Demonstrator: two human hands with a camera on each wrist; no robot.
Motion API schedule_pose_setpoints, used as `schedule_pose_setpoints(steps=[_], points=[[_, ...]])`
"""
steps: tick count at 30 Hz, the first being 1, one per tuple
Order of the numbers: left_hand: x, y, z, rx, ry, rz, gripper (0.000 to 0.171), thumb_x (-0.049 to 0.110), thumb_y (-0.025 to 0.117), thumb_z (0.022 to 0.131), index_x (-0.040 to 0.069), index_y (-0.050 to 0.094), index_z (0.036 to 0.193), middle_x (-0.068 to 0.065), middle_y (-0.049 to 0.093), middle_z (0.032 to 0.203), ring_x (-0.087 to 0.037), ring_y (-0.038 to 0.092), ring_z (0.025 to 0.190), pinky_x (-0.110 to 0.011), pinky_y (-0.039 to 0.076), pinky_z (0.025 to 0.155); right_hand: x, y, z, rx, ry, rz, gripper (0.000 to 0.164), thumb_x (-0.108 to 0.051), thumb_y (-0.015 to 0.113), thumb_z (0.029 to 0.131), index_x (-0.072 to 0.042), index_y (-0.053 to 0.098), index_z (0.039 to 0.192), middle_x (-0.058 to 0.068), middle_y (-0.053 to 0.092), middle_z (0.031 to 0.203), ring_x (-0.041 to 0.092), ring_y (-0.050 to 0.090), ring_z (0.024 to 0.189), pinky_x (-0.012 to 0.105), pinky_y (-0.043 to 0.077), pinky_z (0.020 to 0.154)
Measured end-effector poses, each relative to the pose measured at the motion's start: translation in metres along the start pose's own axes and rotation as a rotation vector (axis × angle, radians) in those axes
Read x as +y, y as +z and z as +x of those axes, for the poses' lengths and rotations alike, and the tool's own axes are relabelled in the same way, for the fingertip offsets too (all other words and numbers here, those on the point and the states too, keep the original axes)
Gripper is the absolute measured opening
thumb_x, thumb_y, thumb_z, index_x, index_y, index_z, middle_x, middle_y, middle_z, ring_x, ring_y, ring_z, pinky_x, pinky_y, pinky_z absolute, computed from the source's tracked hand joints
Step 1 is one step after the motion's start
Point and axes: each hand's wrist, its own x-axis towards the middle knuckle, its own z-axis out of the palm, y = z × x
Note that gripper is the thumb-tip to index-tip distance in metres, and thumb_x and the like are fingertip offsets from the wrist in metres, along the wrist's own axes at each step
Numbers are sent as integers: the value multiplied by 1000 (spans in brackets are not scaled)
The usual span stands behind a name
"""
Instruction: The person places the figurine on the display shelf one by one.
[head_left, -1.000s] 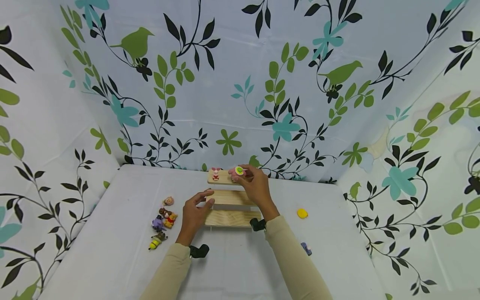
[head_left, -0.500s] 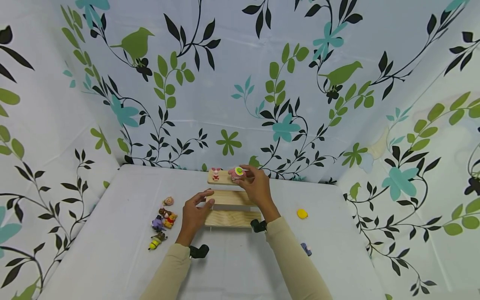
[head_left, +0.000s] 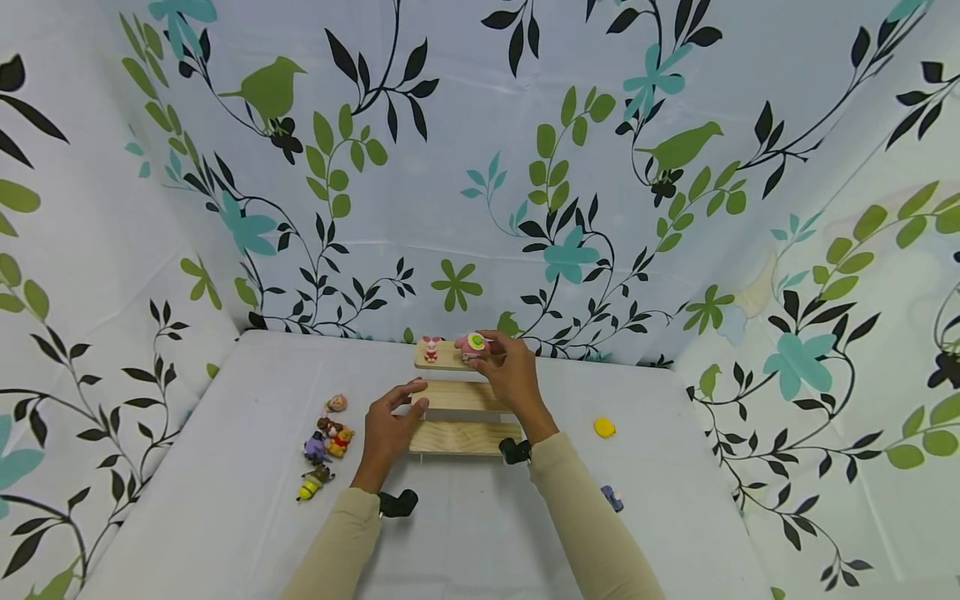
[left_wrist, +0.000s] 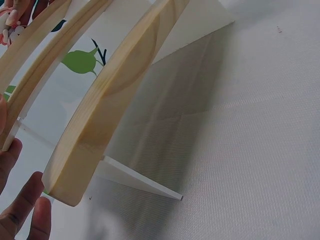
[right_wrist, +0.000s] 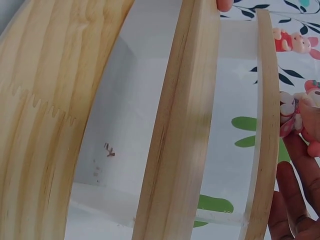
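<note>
A stepped wooden shelf point(head_left: 461, 436) with three tiers on white supports stands on the white-covered table. My left hand point(head_left: 390, 429) grips the left end of its middle tier; in the left wrist view the fingers point(left_wrist: 22, 212) lie at the board ends. At the right part of the top tier, my right hand point(head_left: 513, 375) pinches a pink toy figurine point(head_left: 474, 345) with a green and yellow round patch on top. The right wrist view shows this figurine's base right at the top board, partly covered by fingers. A small pink-and-red piglet figurine point(head_left: 431, 349) stands on the top tier's left end.
Left of the shelf lie several small figurines, among them a purple donkey point(head_left: 317, 447), a yellow bear in red point(head_left: 341, 441) and a yellow-and-brown figure point(head_left: 313, 482). A yellow piece point(head_left: 604, 427) and a blue-purple piece point(head_left: 612, 498) lie at right. Patterned cloth walls surround the table.
The pink figurine in my right hand has shifted very slightly left on the top tier and turned a little more upright. My left hand stays at the shelf.
</note>
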Motion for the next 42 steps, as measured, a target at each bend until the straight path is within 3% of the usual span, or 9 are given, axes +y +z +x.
schedule_pose_setpoints(steps=[9, 15, 24, 30, 42], points=[[-1, 0, -1, -1, 15, -9, 33, 40, 76, 99, 27, 76, 130, 9, 68, 147, -24, 67, 127, -35, 55, 92, 1, -1, 0, -14, -9, 8, 49, -20, 87, 90, -22, 72, 136, 6, 77, 111, 25, 63, 111, 47, 53, 94], [0, -1, -1, -6, 21, -6, 34, 40, 75, 100, 26, 75, 131, 6, 67, 149, -26, 66, 128, -38, 55, 94, 2, -4, -2, -2, -24, -10, 56, -23, 87, 90, -23, 68, 143, 6, 75, 122, 26, 64, 117, 49, 52, 102], [-1, -1, 0, -3, 24, -1, 34, 43, 75, 100, 27, 76, 130, 8, 67, 148, -23, 67, 127, -33, 55, 91, 9, -19, -8, 66, -23, 90, 57, -24, 87, 91, -21, 66, 144, 8, 74, 130, 28, 62, 119, 49, 49, 105], [-1, 0, 0, -5, 19, -8, 33, 41, 75, 100, 27, 76, 130, 9, 67, 148, -23, 67, 127, -30, 54, 90, 24, -31, -15, 129, -14, 99, 53, -26, 86, 92, -26, 68, 141, 3, 73, 127, 28, 63, 117, 53, 48, 103], [-1, 0, 0, -1, 14, -6, 36, 46, 75, 99, 28, 75, 130, 10, 67, 147, -23, 67, 127, -31, 55, 90, 66, -55, -33, 189, 80, 25, 53, -28, 84, 94, -23, 65, 144, 4, 72, 130, 27, 61, 119, 52, 47, 105]])
